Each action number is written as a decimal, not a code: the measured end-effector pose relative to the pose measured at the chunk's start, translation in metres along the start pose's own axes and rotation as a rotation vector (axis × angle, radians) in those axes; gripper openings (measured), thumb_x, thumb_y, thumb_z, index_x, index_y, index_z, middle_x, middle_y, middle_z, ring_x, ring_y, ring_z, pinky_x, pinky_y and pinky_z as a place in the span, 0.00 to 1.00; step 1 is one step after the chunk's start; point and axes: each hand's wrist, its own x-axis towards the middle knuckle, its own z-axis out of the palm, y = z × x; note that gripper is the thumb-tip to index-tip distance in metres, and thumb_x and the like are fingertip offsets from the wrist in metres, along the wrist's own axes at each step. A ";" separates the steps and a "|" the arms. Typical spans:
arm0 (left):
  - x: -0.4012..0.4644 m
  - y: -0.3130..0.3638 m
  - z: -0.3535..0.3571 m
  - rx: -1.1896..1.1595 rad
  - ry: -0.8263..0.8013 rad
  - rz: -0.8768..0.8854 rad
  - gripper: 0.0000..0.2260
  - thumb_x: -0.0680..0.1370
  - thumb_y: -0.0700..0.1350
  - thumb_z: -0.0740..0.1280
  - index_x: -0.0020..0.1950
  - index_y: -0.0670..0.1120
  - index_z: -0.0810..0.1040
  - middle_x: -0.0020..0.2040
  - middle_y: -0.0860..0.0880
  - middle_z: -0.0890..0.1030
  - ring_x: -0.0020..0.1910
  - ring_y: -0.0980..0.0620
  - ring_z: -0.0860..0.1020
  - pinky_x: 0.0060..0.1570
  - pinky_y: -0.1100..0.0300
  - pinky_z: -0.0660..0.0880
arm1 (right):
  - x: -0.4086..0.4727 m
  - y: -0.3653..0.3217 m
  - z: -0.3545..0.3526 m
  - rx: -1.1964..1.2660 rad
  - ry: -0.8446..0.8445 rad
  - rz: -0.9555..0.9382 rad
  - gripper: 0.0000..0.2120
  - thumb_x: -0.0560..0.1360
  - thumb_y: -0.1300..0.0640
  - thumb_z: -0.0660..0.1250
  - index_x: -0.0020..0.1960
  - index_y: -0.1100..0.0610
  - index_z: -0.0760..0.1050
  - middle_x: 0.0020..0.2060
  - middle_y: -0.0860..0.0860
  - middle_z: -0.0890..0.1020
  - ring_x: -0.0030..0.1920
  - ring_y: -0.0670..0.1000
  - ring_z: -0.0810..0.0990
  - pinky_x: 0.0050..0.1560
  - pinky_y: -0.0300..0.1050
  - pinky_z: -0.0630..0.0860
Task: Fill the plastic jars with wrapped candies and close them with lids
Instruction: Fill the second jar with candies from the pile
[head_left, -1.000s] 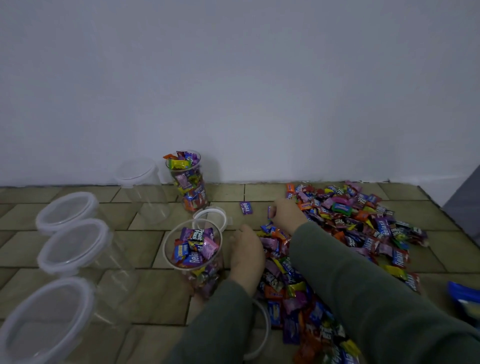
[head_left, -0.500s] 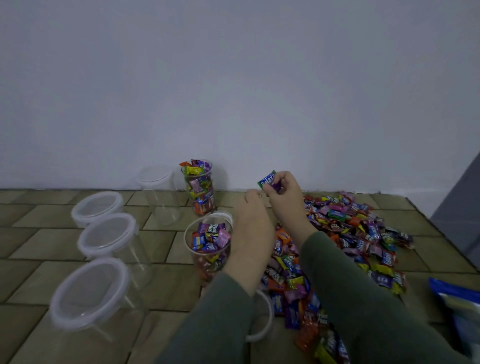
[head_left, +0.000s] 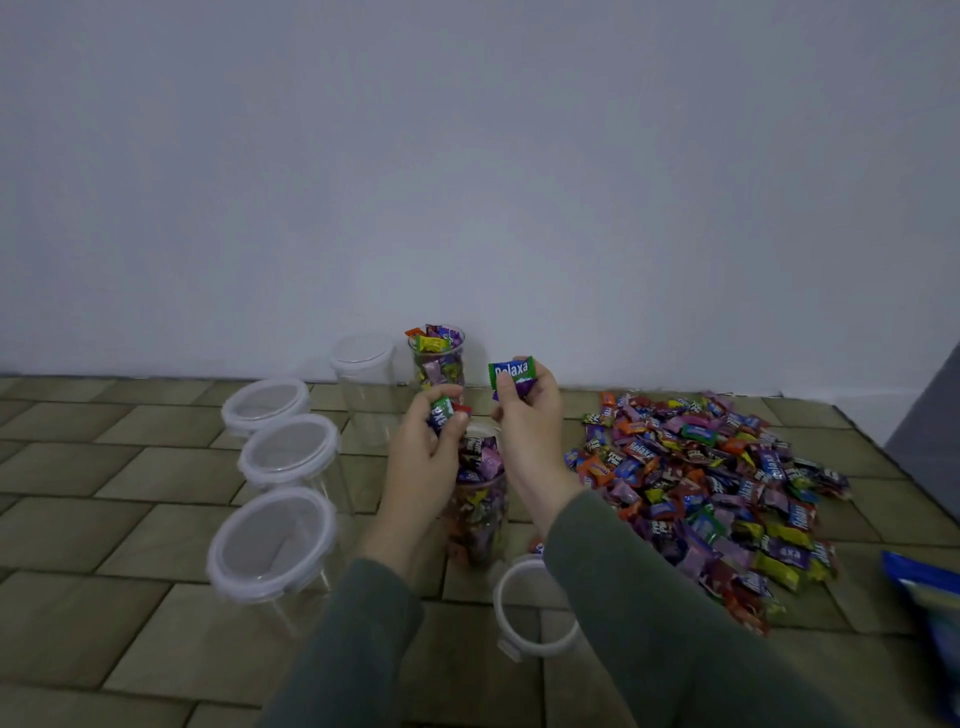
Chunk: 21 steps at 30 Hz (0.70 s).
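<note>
My left hand (head_left: 426, 457) pinches a small green-and-blue wrapped candy (head_left: 441, 412) right above the open, nearly full clear plastic jar (head_left: 480, 499); my right hand (head_left: 524, 415) grips a green-and-blue Relaxa candy (head_left: 511, 371), farther back, so left drops first.

Six jars — three lidded (head_left: 271, 545), one empty (head_left: 363, 364), two holding candies (head_left: 435, 353) — one loose lid (head_left: 535, 608), two hands (head_left: 423, 457).

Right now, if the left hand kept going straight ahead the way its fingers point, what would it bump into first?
Probably the far clear plastic jar heaped with wrapped candies by the wall. The left hand, gripping small candies, points up and away over the near candy jar; depth is hard to judge from this one view.
</note>
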 end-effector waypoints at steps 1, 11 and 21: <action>-0.002 -0.003 0.000 -0.025 -0.013 -0.003 0.11 0.80 0.42 0.65 0.58 0.57 0.75 0.47 0.51 0.82 0.38 0.52 0.78 0.40 0.50 0.77 | -0.002 0.000 0.001 0.005 0.003 0.000 0.08 0.79 0.65 0.62 0.58 0.60 0.72 0.39 0.48 0.77 0.35 0.41 0.75 0.34 0.31 0.72; -0.011 -0.013 0.008 -0.451 0.013 -0.182 0.21 0.79 0.61 0.55 0.64 0.52 0.74 0.63 0.49 0.78 0.61 0.52 0.78 0.60 0.56 0.75 | -0.006 0.000 -0.005 -0.176 -0.097 -0.078 0.08 0.78 0.63 0.65 0.56 0.56 0.73 0.43 0.47 0.79 0.41 0.41 0.78 0.42 0.32 0.75; -0.010 -0.022 0.023 -0.572 0.088 -0.381 0.37 0.68 0.77 0.50 0.56 0.50 0.79 0.51 0.45 0.84 0.55 0.43 0.81 0.62 0.39 0.72 | -0.016 -0.019 -0.032 -0.816 -0.549 -0.135 0.10 0.75 0.53 0.70 0.56 0.51 0.75 0.47 0.43 0.78 0.48 0.40 0.75 0.42 0.25 0.68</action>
